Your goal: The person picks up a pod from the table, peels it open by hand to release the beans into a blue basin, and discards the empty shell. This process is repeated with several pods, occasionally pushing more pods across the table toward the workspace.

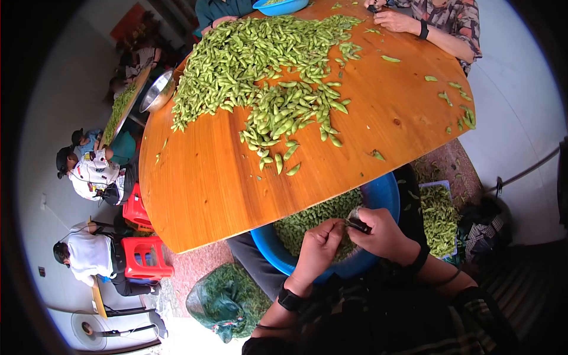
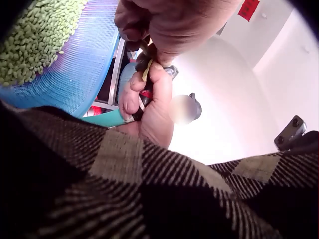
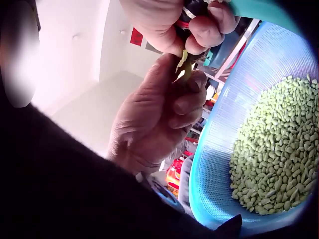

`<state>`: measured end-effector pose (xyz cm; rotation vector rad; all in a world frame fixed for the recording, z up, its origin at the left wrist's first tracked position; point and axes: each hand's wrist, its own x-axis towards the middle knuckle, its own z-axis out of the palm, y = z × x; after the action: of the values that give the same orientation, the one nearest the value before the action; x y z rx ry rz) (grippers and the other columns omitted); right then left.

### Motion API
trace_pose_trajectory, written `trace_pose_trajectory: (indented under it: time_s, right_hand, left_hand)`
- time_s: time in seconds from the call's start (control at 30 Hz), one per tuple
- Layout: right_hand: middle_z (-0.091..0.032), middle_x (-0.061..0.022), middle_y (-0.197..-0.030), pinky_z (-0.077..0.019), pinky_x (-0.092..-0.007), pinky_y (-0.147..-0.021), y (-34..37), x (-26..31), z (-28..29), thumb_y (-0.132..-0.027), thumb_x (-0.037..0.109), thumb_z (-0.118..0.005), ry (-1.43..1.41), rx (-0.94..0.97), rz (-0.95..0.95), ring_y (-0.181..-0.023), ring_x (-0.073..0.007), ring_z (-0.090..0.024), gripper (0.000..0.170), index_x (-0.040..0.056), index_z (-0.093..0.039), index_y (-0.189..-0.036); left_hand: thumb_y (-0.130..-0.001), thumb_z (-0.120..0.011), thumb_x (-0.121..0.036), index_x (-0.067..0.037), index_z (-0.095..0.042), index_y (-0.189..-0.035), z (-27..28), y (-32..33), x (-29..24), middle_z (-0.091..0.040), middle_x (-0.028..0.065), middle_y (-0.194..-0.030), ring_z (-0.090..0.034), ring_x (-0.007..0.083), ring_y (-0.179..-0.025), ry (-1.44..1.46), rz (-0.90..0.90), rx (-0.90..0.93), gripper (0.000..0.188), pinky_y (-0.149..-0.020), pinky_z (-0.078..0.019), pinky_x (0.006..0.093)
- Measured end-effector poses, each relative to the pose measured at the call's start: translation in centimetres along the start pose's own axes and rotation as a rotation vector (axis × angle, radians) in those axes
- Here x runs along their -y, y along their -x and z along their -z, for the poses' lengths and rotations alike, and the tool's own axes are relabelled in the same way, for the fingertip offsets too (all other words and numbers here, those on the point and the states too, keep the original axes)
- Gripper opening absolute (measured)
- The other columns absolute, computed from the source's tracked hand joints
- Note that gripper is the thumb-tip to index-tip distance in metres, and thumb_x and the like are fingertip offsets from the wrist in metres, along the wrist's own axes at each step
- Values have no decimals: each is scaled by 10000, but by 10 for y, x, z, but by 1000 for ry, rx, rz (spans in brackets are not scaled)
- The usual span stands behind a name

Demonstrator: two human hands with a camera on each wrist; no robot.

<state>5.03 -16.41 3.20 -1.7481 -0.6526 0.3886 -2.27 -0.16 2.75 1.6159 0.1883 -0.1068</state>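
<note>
In the head view both hands meet over a blue basin (image 1: 387, 198) of shelled green beans (image 1: 319, 216). My left hand (image 1: 319, 245) pinches a green bean pod (image 3: 183, 60) between thumb and fingers, seen in the right wrist view. My right hand (image 1: 384, 234) grips a small black tool (image 1: 359, 225) with a red band, its working end hidden by the fingers. The fingertips of both hands come together at the pod. In the left wrist view the left hand (image 2: 184, 25) is above and the right hand (image 2: 157, 104) below it.
A large heap of pods (image 1: 260, 53) covers the far part of the wooden table (image 1: 195, 195), whose edge overhangs the basin. A crate of pods (image 1: 438, 219) stands at right, a green net sack (image 1: 225, 299) at left. Two people sit across the table.
</note>
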Motion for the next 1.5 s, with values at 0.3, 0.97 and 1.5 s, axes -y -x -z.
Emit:
trace_pose_trajectory:
  time_s: [0.3, 0.97, 1.5]
  right_hand:
    - [-494, 15, -636, -355, -235, -500, -2, 9, 2, -889, 59, -639, -183, -141, -70, -616, -20, -411, 208, 12, -490, -752]
    - [-518, -47, -587, -404, -275, -480, 4, 6, 13, -859, 71, -645, -243, 97, -297, -582, -40, -473, 253, 9, -445, -717]
    - [-543, -1, -646, -379, -233, -483, 0, 16, 13, -914, 135, -624, -494, 283, -403, -546, -53, -476, 189, 41, -507, -799]
  left_hand:
    - [-1008, -525, -173, -36, -581, -1039, -2, 4, -1, -620, 11, -807, -518, 48, -599, 410, 186, -8, 151, -500, -388, 199]
    - [-888, -639, -41, -4, -619, -977, -11, 7, -12, -630, 136, -786, -631, 236, -675, -408, -287, -242, 99, -614, -500, 313]
    - [-1031, -470, -176, -29, -572, -966, -6, 15, -8, -484, -42, -658, -412, 41, -554, 62, 7, -101, 191, -499, -336, 202]
